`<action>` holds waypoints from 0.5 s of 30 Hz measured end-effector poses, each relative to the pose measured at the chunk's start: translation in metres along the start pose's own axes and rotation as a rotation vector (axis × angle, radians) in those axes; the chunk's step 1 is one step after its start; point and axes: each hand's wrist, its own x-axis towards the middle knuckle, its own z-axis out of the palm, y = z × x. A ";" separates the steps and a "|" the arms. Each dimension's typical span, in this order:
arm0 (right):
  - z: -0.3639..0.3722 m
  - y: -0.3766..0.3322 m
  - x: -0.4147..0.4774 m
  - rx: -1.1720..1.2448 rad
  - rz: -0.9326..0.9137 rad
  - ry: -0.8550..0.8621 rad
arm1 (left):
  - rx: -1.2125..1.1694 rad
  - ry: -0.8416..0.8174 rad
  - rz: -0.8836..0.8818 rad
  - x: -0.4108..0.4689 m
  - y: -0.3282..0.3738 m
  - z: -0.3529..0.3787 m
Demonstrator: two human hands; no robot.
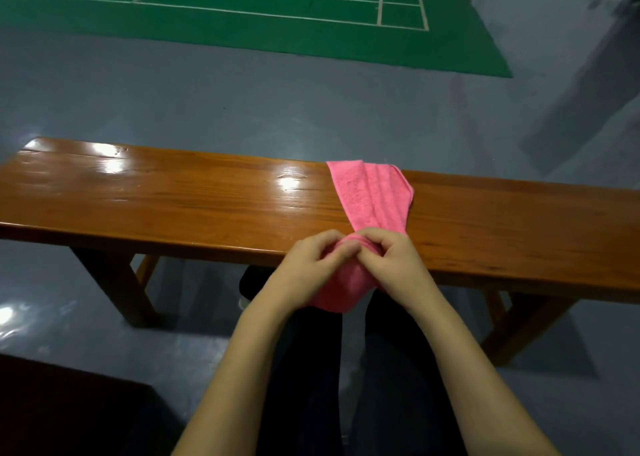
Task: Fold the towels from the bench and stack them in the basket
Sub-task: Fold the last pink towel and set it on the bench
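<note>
A pink towel (370, 196) is laid across the glossy wooden surface (173, 196), its near end bunched at the front edge, where it is pinched by the left hand (311, 265) and right hand (391, 258), held close together. Grey floor (242, 102) and green court (277, 12) are seen beyond.

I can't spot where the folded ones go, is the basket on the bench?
No, the bench carries only the pink towel, gripped by the left hand and right hand; no basket shows.

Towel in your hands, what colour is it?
Plain pink towel, seen in the head view, gripped by left hand and right hand.
</note>
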 end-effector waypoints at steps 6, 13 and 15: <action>-0.030 -0.001 -0.005 -0.270 0.125 -0.119 | 0.127 0.159 0.008 -0.009 -0.020 -0.024; -0.033 -0.009 0.003 -0.399 0.002 -0.150 | 0.370 0.489 -0.134 -0.016 -0.031 -0.051; -0.027 -0.011 0.004 -0.398 -0.040 -0.146 | 0.240 0.368 -0.049 -0.014 -0.019 -0.036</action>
